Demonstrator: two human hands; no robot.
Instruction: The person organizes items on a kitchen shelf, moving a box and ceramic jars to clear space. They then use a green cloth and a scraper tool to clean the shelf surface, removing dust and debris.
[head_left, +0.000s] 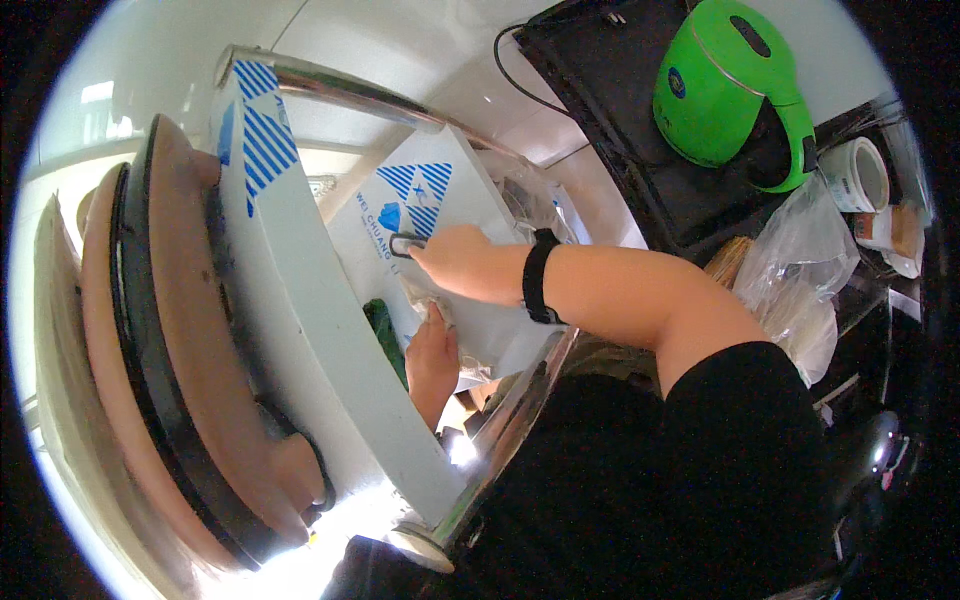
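Note:
My right hand (459, 260) reaches in from the right with curled fingers. A small black-rimmed object (397, 245) shows at its fingertips; what it is I cannot tell. Behind it is a white box panel (480, 191) with blue stripes and printed writing. Coming up from below, my left hand (433, 367) has its thumb against a crumpled beige, translucent wrapping (429, 298), and its other fingers are partly hidden. Beside the left hand lies a dark green, cucumber-like vegetable (385, 334), partly covered by the edge of a second white box panel (322, 300).
A metal rail (360, 97) frames the boxes. Large brown pan-like pieces with a black rim (187, 300) stand upright at left. A green electric kettle (724, 90) sits on a black surface (600, 82), near a white tub (855, 176) and a clear plastic bag (799, 262).

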